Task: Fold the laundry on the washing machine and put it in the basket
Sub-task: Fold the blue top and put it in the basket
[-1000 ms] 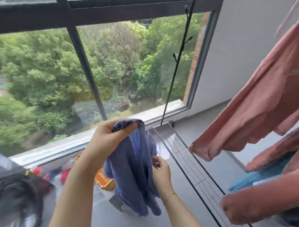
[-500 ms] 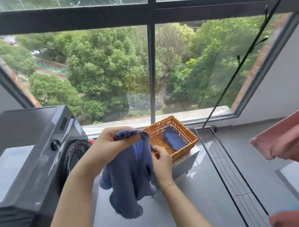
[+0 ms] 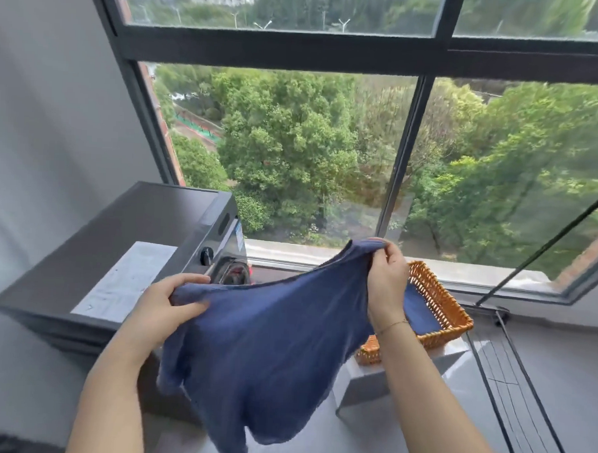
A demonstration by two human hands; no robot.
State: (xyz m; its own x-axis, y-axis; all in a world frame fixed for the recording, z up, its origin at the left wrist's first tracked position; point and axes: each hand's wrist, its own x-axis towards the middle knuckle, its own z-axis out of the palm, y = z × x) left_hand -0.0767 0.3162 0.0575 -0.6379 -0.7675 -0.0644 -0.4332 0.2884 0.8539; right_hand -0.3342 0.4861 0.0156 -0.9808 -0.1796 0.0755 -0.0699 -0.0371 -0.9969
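Note:
A dark blue cloth hangs spread in the air between my hands. My left hand grips its left top corner, just in front of the grey washing machine. My right hand pinches the other top corner, held higher, over the orange wicker basket. The basket sits on a low grey stand to the right of the machine, and a folded blue piece lies inside it, partly hidden by my right wrist.
A white sheet lies on the machine's top. A large dark-framed window fills the wall behind. A thin black rod leans at the right, above metal floor rails. Grey tiled floor lies below.
The view swung left, bringing the washing machine to the centre-left; the pink hanging clothes left the view. My hands moved apart and stretched the bunched blue cloth out wide.

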